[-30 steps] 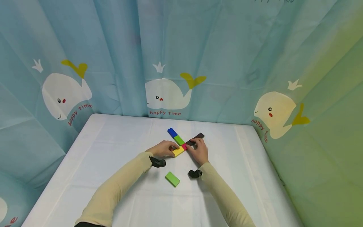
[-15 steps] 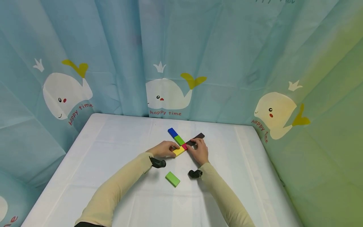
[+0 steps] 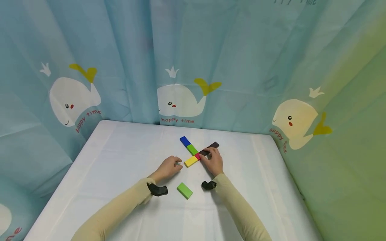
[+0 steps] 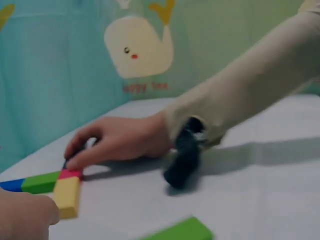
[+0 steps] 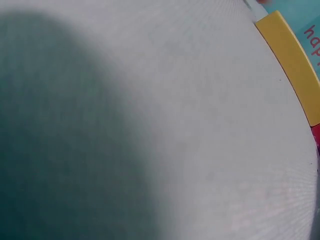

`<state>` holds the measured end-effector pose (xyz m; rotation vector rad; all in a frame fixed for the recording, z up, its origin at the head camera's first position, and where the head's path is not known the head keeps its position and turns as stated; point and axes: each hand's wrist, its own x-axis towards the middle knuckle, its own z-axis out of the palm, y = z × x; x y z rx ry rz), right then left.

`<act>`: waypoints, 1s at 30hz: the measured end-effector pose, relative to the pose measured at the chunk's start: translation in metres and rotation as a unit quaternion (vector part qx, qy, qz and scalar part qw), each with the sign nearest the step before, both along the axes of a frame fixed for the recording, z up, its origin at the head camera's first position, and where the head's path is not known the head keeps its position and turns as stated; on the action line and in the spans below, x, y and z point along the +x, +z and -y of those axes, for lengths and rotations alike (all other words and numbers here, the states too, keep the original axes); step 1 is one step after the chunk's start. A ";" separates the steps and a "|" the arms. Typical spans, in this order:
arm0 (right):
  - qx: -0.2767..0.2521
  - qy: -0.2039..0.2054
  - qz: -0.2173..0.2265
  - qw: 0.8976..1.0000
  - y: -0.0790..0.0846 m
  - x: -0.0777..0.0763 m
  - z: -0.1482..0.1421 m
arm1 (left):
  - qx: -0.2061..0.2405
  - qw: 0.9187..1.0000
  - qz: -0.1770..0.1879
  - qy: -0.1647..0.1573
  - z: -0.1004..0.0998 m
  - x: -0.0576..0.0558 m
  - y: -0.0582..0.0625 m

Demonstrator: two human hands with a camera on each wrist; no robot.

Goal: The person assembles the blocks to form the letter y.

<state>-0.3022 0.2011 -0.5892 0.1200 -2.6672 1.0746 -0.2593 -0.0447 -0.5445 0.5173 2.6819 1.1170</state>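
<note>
Flat coloured blocks lie joined on the white table in the head view. A blue block (image 3: 185, 141) and a green block (image 3: 192, 149) form one arm, meeting a small red block (image 3: 197, 156). From the red one, a yellow block (image 3: 190, 161) extends to the near left and a black block (image 3: 214, 145) to the far right. My right hand (image 3: 213, 163) pinches the black block close to the red one, thumb at the near side and fingers across it. My left hand (image 3: 167, 168) is off to the left of the yellow block, fingers loosely bent and holding nothing.
A loose green block (image 3: 184, 190) lies on the table (image 3: 241, 197) between the two forearms. Black wrist cameras (image 3: 157, 189) jut from both sleeves. A blue curtain (image 3: 241, 60) printed with whales hangs behind the table's far edge.
My left hand has let go of the yellow block and drawn back to the left and nearer. My right hand keeps its place, and the joined blocks lie as before.
</note>
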 end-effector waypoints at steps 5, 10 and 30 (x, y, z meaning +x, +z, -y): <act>0.003 -0.001 0.005 1.000 -0.001 0.000 -0.004 | 0.010 1.000 -0.017 0.022 0.007 0.036 -0.006; 0.006 -0.003 -0.003 1.000 -0.003 0.000 -0.008 | -0.010 0.999 -0.029 0.017 0.002 0.064 -0.009; 0.005 -0.001 -0.019 1.000 -0.002 0.000 -0.001 | -0.104 0.985 -0.124 -0.057 -0.029 0.089 -0.013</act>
